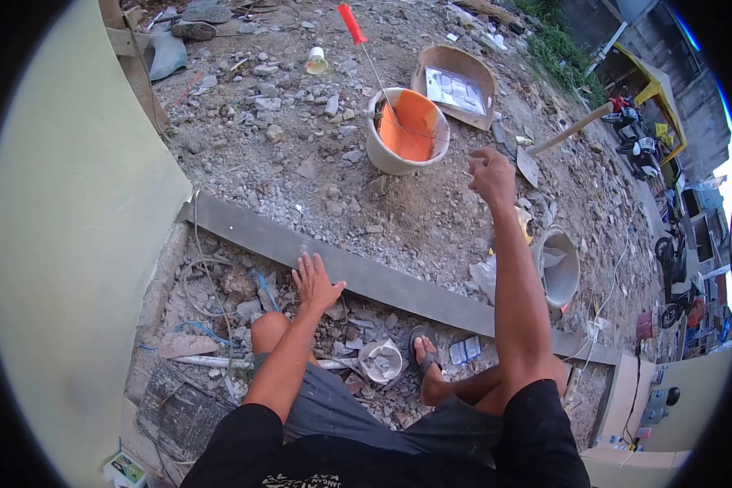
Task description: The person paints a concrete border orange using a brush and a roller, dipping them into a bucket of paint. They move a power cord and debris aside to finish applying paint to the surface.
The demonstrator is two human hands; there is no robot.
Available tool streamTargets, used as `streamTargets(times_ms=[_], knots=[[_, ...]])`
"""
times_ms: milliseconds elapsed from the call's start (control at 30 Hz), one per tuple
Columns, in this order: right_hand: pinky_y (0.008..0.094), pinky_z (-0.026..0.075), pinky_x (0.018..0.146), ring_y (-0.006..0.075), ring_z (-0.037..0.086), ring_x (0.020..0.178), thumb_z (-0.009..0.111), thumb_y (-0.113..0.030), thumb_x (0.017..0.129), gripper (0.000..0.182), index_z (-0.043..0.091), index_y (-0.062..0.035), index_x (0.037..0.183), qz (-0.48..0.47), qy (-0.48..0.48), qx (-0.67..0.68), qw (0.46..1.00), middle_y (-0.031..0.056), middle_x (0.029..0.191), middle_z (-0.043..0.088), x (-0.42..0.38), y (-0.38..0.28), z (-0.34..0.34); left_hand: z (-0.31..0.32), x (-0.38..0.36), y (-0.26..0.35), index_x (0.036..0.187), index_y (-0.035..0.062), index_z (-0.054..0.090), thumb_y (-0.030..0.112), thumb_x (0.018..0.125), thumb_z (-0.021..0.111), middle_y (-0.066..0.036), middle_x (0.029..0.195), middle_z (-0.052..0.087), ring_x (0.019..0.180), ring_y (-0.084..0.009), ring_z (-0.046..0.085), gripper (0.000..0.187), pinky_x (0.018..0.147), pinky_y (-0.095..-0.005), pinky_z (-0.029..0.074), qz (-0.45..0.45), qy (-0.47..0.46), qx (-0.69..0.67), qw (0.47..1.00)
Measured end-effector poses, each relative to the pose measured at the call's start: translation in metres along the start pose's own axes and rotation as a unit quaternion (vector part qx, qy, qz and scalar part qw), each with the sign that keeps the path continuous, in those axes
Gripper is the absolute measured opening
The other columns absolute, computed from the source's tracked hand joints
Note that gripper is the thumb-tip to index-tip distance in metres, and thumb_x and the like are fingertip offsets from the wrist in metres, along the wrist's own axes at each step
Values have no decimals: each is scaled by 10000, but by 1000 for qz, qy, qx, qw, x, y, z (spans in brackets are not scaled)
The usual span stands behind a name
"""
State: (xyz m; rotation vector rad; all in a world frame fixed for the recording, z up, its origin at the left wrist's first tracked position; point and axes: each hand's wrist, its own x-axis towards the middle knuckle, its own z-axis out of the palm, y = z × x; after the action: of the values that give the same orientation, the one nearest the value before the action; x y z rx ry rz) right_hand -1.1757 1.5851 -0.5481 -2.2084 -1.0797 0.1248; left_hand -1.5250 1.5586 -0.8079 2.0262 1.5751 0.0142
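My left hand (315, 283) lies with fingers spread on a long grey board (366, 272), which runs across the rubble in front of my knees. My right hand (493, 174) is raised past the board, just right of a whitish bucket (398, 164). Its fingers are loosely bent and apart, and I see nothing in them. Inside the bucket there is bright orange on the wall. A tool with a red handle (352, 24) and a thin metal rod leans in the bucket, its lower end hidden.
Behind the bucket sits a tan basin (484, 75) holding a clear plastic package (455, 89). A shovel (528, 166) lies to the right, above a grey bucket (558, 272). By my sandaled foot are a white cup (380, 360) and loose stones. A pale wall (73, 236) stands left.
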Motion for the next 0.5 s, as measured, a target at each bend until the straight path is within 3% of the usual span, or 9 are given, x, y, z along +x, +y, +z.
streamTargets(times_ms=[100,167,300,400,467,500], knots=[[431,530,836,351,697,912,661,-180,845,211,761,-86,1005,-87,-29,-43,995,200,962,723,30,-49,-11,13,25,-6,1542,-15,226,473,815,734,-277,1612,139,1506,-419,112,1012,1213,-553,103,-28,65,-15,997],[442,532,824,366,691,907,655,-201,852,211,761,-96,1000,-221,-53,-105,968,200,971,717,59,-63,-4,13,46,-8,1521,-50,248,476,840,702,-277,1608,152,1504,-416,121,973,1216,-543,97,-71,134,-28,988],[437,535,842,355,695,912,645,-167,827,216,764,-82,986,-251,-124,-132,951,201,964,719,116,-75,60,31,72,3,1495,-102,240,525,879,629,-264,1614,140,1511,-401,95,961,1217,-540,78,-162,207,-29,964],[426,541,847,342,705,910,671,-167,809,217,764,-75,982,-266,-164,-157,937,188,955,732,162,-74,118,47,79,13,1504,-89,225,547,882,619,-257,1618,134,1513,-392,88,973,1221,-533,63,-182,279,11,943],[424,542,851,340,705,909,687,-176,796,220,765,-72,975,-288,-146,-178,930,188,956,731,201,-59,169,43,83,20,1508,-74,220,563,878,617,-246,1620,139,1515,-380,94,980,1222,-528,61,-202,278,22,939],[420,544,856,337,706,908,698,-175,783,231,766,-74,979,-249,-183,-172,935,185,957,733,214,-58,184,41,82,22,1510,-70,220,567,874,621,-241,1622,138,1516,-374,96,985,1223,-525,63,-207,275,24,939]])
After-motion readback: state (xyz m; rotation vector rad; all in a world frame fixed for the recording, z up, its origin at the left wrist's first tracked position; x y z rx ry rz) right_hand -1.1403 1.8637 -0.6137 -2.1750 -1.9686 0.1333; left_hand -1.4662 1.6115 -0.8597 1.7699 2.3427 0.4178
